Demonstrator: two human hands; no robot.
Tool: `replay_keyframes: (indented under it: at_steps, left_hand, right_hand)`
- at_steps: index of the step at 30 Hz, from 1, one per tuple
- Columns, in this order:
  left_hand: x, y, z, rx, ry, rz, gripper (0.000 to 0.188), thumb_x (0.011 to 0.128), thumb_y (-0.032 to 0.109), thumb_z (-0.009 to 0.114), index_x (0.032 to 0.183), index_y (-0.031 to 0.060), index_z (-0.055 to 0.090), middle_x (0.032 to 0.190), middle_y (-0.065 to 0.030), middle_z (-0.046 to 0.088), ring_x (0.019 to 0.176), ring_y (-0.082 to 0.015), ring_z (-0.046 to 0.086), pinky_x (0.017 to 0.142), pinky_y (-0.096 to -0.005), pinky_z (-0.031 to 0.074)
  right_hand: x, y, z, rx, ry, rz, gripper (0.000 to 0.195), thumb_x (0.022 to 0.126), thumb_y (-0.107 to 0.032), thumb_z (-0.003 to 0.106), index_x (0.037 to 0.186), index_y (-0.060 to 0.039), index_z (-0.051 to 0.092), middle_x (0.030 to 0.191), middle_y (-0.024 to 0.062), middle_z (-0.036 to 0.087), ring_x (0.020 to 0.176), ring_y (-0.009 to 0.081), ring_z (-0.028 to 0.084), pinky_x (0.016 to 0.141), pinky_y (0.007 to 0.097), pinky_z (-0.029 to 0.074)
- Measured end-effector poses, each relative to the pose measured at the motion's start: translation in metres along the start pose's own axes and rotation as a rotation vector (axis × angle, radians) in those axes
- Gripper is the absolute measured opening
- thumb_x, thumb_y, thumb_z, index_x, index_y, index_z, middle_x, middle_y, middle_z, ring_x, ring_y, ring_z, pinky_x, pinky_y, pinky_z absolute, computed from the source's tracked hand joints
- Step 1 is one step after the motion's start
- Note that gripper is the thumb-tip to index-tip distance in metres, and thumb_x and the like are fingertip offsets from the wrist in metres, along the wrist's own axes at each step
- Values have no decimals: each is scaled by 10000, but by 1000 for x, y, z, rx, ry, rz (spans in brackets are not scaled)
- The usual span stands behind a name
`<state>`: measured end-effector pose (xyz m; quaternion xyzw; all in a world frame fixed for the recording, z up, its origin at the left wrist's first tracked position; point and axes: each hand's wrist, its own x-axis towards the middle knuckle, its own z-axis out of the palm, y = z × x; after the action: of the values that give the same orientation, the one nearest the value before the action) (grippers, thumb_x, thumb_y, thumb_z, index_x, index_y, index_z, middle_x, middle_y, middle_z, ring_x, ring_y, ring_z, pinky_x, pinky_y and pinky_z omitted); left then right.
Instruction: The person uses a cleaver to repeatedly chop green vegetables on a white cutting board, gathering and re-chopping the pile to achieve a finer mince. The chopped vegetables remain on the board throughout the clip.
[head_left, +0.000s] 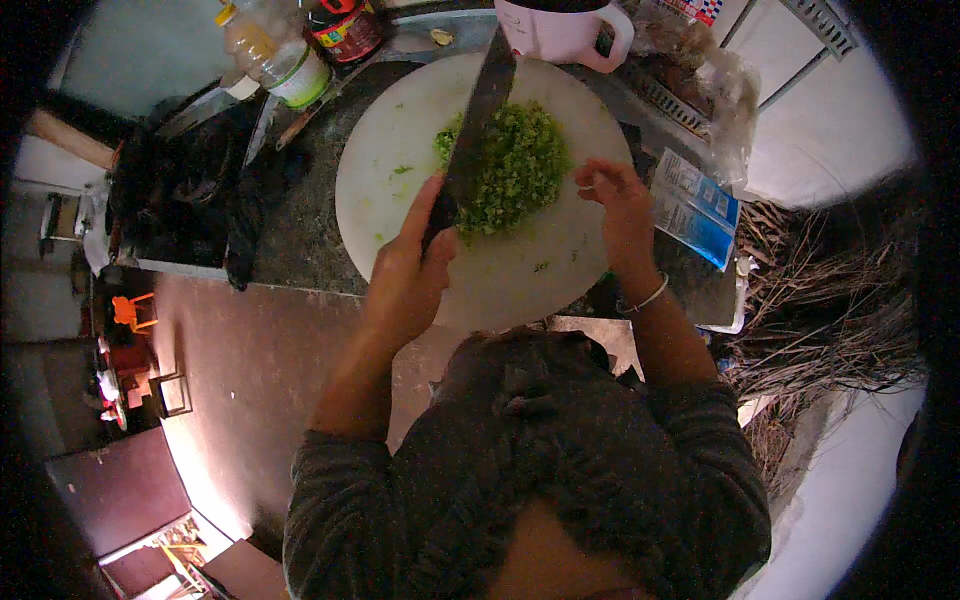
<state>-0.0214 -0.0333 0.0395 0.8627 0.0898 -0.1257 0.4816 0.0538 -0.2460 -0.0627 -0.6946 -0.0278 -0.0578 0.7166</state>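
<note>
My left hand (411, 274) grips the dark handle of a broad-bladed kitchen knife (480, 112). The blade slants up and away over a round, pale cutting board (390, 217). Finely chopped green leaves (521, 169) lie in a heap mid-board, and the blade hides part of their left side. To the right of the heap, my right hand (621, 202) hovers by the board's edge, fingers loosely bent and holding nothing. A pale bracelet circles that wrist. Scattered green bits stick to the board's left and front areas.
Behind the board stand a pink mug (551, 34), a red-labelled jar (349, 34) and a yellow-capped bottle (281, 64). A blue-and-white packet (696, 206) lies at right, near dry twigs (825, 300). A dark stove (180, 187) is on the left.
</note>
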Motion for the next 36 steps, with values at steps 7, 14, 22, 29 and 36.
replay_keyframes:
  at_steps: [7, 14, 22, 29, 36]
  left_hand:
    - [11, -22, 20, 123, -108, 246, 513, 817, 108, 441, 1283, 152, 231, 880, -242, 530, 775, -390, 520, 688, -398, 405]
    - [10, -15, 9, 40, -3, 265, 502, 814, 122, 449, 1276, 131, 252, 814, -243, 538, 749, -391, 522, 675, -400, 407]
    - [10, -11, 3, 54, -8, 128, 492, 817, 110, 450, 1272, 128, 263, 784, -216, 554, 712, -363, 547, 663, -379, 411]
    - [24, -39, 4, 174, 17, 213, 482, 830, 108, 445, 1276, 143, 266, 759, -148, 552, 613, -228, 536, 592, -335, 424]
    - [20, -32, 0, 170, 27, 160, 497, 831, 101, 439, 1286, 157, 248, 773, -139, 546, 616, -213, 525, 583, -319, 425]
  right_hand:
    - [-4, -13, 0, 74, 110, 13, 219, 848, -174, 444, 951, -4, 536, 868, 77, 569, 815, 159, 546, 698, 276, 446]
    - [-7, -12, -4, 31, 162, 28, 209, 835, -187, 471, 900, -5, 549, 834, 68, 576, 771, 149, 548, 668, 269, 453]
    - [-10, -6, -6, -12, 145, 24, 230, 833, -223, 468, 890, -17, 553, 833, 60, 563, 768, 141, 538, 673, 280, 453]
    - [-9, -8, -1, -8, 122, 58, 239, 829, -232, 474, 900, -19, 557, 873, 70, 571, 786, 150, 539, 692, 285, 443]
    - [-8, 2, -5, -52, 109, 83, 198, 836, -171, 465, 912, -16, 563, 858, 62, 578, 794, 134, 538, 690, 263, 433]
